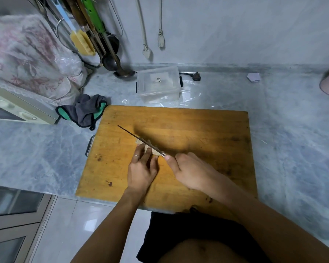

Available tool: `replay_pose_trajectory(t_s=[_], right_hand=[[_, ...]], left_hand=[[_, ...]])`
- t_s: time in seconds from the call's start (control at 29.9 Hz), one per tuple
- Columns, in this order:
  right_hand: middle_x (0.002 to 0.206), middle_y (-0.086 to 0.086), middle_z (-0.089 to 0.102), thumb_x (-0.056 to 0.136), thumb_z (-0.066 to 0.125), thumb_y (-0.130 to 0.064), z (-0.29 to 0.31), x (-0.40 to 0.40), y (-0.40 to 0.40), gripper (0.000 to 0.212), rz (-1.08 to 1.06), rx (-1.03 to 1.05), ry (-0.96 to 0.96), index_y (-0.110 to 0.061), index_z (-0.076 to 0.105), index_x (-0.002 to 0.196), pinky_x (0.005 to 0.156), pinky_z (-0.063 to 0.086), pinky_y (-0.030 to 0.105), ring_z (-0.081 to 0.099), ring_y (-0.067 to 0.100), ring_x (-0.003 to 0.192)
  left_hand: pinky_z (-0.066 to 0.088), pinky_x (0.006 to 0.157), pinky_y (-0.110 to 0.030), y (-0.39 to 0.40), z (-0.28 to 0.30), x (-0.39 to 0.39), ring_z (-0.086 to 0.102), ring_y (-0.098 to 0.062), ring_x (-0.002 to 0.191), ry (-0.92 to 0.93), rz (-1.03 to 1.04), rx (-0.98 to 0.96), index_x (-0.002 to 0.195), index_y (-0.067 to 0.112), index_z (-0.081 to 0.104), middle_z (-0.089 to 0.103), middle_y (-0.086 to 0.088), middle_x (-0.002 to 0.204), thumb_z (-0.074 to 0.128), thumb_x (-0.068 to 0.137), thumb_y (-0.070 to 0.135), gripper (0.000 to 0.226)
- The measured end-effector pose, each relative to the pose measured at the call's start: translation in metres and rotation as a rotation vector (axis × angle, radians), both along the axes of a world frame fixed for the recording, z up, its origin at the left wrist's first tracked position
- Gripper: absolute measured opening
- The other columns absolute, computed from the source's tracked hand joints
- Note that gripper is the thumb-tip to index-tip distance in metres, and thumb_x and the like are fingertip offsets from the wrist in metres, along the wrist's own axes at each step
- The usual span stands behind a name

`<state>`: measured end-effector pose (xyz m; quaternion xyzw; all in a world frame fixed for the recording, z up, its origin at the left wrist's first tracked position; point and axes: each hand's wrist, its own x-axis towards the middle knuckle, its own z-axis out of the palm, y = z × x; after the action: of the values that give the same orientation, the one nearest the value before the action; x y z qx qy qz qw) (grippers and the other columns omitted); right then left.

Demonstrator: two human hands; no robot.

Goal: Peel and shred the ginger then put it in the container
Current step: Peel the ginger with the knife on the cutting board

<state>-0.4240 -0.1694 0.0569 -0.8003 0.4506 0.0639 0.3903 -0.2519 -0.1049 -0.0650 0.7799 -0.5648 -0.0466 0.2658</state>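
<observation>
Wooden board (198, 133): left hand (141, 168) pressing ginger (149, 149), right hand (190, 172) gripping knife (139, 139) mid-board.

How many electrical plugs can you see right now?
3: two white plugs hang on the wall; one black plug lies on the counter behind the clear plastic container. Others may be hidden.

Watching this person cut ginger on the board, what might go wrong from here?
The left hand holds the ginger right beside the knife blade, so a slip might nick a fingertip. The small piece may also roll. The container sits beyond the cutting board, so shreds might spill on the way.
</observation>
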Motion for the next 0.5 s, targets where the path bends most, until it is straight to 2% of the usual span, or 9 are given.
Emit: replay_pose_trajectory(t_s=[0.07, 0.17, 0.33, 0.5], right_hand=[[0.085, 0.009, 0.062, 0.104, 0.021, -0.055, -0.0001, 0.0012, -0.0007, 0.055, -0.002, 0.004, 0.009, -0.019, 0.052, 0.077, 0.065, 0.051, 0.037, 0.064, 0.028, 0.080], [0.083, 0.006, 0.060, 0.105, 0.021, -0.054, -0.0008, 0.0015, -0.0009, 0.053, 0.004, 0.011, 0.017, -0.020, 0.050, 0.077, 0.059, 0.047, 0.033, 0.062, 0.025, 0.077], [0.096, 0.013, 0.061, 0.104, 0.021, -0.056, -0.0016, 0.0007, 0.0004, 0.056, -0.004, -0.007, 0.028, -0.013, 0.058, 0.098, 0.069, 0.052, 0.040, 0.064, 0.032, 0.087], [0.091, 0.010, 0.061, 0.103, 0.021, -0.057, -0.0036, 0.0014, -0.0038, 0.057, 0.000, 0.005, 0.029, -0.015, 0.058, 0.095, 0.065, 0.053, 0.040, 0.064, 0.028, 0.082]], left_hand=[[0.057, 0.071, -0.036, -0.0001, -0.0015, 0.0004, 0.069, -0.034, 0.100, 0.012, -0.001, 0.001, 0.112, 0.005, 0.072, 0.059, -0.018, 0.131, 0.049, 0.089, 0.038, 0.046], [0.057, 0.076, -0.037, -0.0010, -0.0043, 0.0005, 0.067, -0.034, 0.105, 0.031, 0.001, 0.000, 0.113, 0.005, 0.072, 0.057, -0.018, 0.133, 0.049, 0.089, 0.038, 0.047], [0.058, 0.080, -0.038, -0.0015, -0.0072, 0.0016, 0.066, -0.034, 0.110, 0.040, -0.002, -0.014, 0.111, 0.004, 0.072, 0.057, -0.019, 0.133, 0.050, 0.089, 0.037, 0.045], [0.055, 0.089, -0.042, -0.0022, -0.0058, 0.0002, 0.060, -0.036, 0.120, 0.039, -0.003, -0.005, 0.112, 0.003, 0.072, 0.056, -0.020, 0.134, 0.050, 0.090, 0.036, 0.045]])
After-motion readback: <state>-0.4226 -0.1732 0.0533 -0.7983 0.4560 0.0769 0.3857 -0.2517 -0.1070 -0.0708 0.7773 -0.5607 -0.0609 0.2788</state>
